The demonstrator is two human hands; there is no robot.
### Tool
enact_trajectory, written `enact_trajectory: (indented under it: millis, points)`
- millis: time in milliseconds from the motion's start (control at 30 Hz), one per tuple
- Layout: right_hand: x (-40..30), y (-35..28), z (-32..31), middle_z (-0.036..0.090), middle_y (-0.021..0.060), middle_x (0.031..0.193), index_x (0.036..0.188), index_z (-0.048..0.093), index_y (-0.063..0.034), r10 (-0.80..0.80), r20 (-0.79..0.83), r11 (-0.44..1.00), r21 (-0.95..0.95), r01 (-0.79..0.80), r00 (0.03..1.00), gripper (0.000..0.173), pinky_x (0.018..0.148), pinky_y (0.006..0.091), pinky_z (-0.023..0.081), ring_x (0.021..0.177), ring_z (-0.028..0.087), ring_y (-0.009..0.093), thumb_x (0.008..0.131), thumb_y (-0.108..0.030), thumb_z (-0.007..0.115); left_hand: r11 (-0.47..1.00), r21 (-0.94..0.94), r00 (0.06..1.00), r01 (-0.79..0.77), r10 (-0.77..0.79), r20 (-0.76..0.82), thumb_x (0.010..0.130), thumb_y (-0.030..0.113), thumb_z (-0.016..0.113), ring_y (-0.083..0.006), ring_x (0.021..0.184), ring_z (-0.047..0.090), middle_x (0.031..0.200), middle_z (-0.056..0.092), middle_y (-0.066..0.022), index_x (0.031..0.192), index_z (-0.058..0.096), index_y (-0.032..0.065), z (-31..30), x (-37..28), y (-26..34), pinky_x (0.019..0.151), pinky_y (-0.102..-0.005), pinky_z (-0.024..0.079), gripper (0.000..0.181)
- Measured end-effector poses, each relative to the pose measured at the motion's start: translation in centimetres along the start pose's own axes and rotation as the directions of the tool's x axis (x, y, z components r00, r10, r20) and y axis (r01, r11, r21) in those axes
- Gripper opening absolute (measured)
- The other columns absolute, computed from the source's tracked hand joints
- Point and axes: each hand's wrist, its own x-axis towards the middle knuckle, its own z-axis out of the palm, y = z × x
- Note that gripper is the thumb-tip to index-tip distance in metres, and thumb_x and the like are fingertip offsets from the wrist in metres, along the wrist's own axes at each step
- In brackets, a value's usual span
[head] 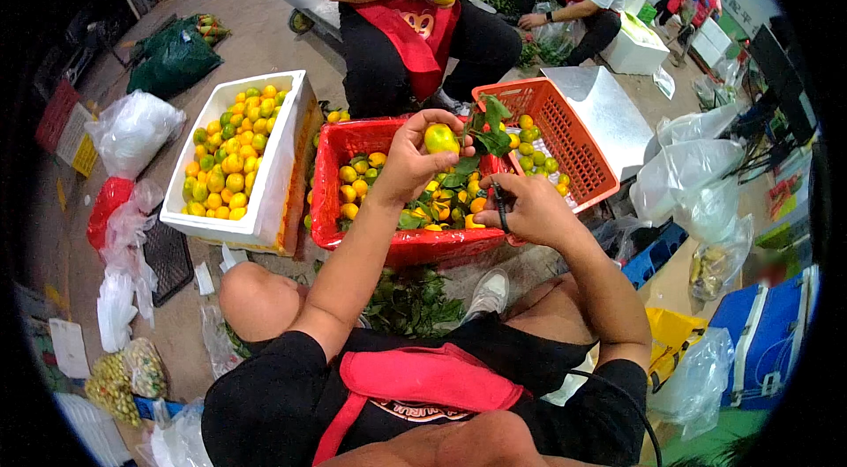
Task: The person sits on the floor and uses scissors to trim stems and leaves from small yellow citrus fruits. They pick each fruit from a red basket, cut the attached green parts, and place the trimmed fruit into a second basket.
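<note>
My left hand (411, 166) holds a yellow-green mandarin (441, 138) above the red-lined crate (413, 248). A stem with green leaves (493, 126) hangs just right of the fruit. In my right hand (539, 205) is a pair of dark-handled scissors or snips (501, 207), its blades mostly hidden. This hand is over the crate's right side, apart from the held mandarin. Loose orange and green mandarins (357, 179), some leafy, fill the crate below. To the left, a white foam box (173, 219) contains many mandarins without leaves.
An orange plastic basket (589, 159) with several greener fruits adjoins the crate. Across from me, a person in a red apron (407, 23) holds blue-handled scissors and a mandarin. Cut leaves (413, 305) litter the floor between my legs. Plastic bags (135, 129) lie at left.
</note>
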Motion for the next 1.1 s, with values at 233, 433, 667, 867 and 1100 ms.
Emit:
enact_trajectory:
  millis: [233, 433, 667, 867, 1100]
  points:
    - [-0.1, 0.6, 0.9, 0.071, 0.0157, 0.073, 0.089, 0.071, -0.0066, -0.036, -0.117, 0.990, -0.137, 0.020, 0.993, 0.049, 0.070, 0.0498, 0.056, 0.072, 0.072, 0.038, 0.076, -0.052, 0.086, 0.967, 0.242, 0.991, -0.076, 0.047, 0.123, 0.077, -0.002, 0.086, -0.0243, 0.119, 0.066, 0.127, 0.061, -0.0077, 0.136, 0.053, 0.0043, 4.7, -1.1, 0.5, 0.107, -0.0413, 0.052, 0.068]
    - [-0.6, 0.3, 0.5, 0.068, 0.0166, 0.067, 0.083, 0.071, -0.0066, -0.004, -0.180, 0.989, -0.144, -0.023, 0.984, 0.047, 0.067, 0.0514, 0.056, 0.069, 0.071, 0.039, 0.075, -0.051, 0.086, 0.934, 0.315, 0.977, -0.165, 0.111, 0.183, 0.075, -0.004, 0.085, -0.0193, 0.129, 0.057, 0.134, 0.060, -0.0089, 0.147, 0.048, 0.0046, 5.3, -1.6, 0.4, 0.113, -0.0352, 0.044, 0.081]
    - [-1.2, 1.0, 0.7, 0.065, 0.0169, 0.065, 0.076, 0.067, -0.0035, -0.117, -0.233, 0.985, -0.152, 0.083, 0.965, 0.033, 0.059, 0.0465, 0.054, 0.065, 0.069, 0.038, 0.073, -0.030, 0.085, 0.885, 0.385, 0.944, -0.260, 0.150, 0.294, 0.076, -0.002, 0.087, -0.0202, 0.127, 0.056, 0.134, 0.059, -0.0108, 0.152, 0.043, 0.0056, 5.9, -1.7, 0.9, 0.113, -0.0371, 0.043, 0.088]
    - [-1.4, 1.3, 1.1, 0.064, 0.0158, 0.064, 0.073, 0.068, -0.0023, -0.209, -0.274, 0.972, -0.166, 0.168, 0.939, 0.025, 0.057, 0.0429, 0.053, 0.062, 0.068, 0.035, 0.069, -0.019, 0.085, 0.896, 0.369, 0.934, -0.245, 0.118, 0.336, 0.077, -0.003, 0.086, -0.0213, 0.124, 0.058, 0.133, 0.059, -0.0124, 0.156, 0.039, 0.0069, 6.6, -1.9, 2.0, 0.110, -0.0370, 0.045, 0.093]
    - [-1.9, 0.5, 1.1, 0.064, 0.0127, 0.065, 0.074, 0.071, -0.0063, -0.312, -0.280, 0.914, -0.347, 0.208, 0.908, 0.021, 0.060, 0.0440, 0.055, 0.067, 0.070, 0.033, 0.071, -0.023, 0.083, 0.881, 0.378, 0.899, -0.284, 0.108, 0.424, 0.078, -0.006, 0.082, -0.0239, 0.128, 0.059, 0.135, 0.061, -0.0142, 0.156, 0.040, 0.0062, 6.7, -2.6, 3.5, 0.109, -0.0388, 0.047, 0.090]
